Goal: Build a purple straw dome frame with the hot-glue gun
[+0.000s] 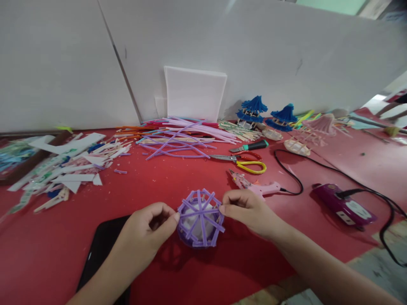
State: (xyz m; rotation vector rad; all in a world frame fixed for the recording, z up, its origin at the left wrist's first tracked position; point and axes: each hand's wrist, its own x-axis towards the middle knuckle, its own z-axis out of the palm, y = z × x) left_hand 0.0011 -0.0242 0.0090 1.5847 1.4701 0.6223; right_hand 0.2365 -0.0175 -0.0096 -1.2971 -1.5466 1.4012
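Observation:
A small round purple cup with purple straw pieces laid over it like spokes (pixel 200 218) rests on the red table cover (pixel 178 271). My left hand (pixel 149 231) pinches the left end of one horizontal straw piece. My right hand (pixel 246 209) pinches its right end. Both hands have their fingers closed on that straw at the dome's rim.
A pink glue gun (pixel 259 186) lies just behind my right hand, its black cord running to a purple power strip (pixel 345 208). Scissors (pixel 243 162), a cutter (pixel 251 146), a heap of coloured straws (pixel 178 137), white scraps (pixel 71 165), blue straw models (pixel 252 111) and a black phone (pixel 101 250) surround the work.

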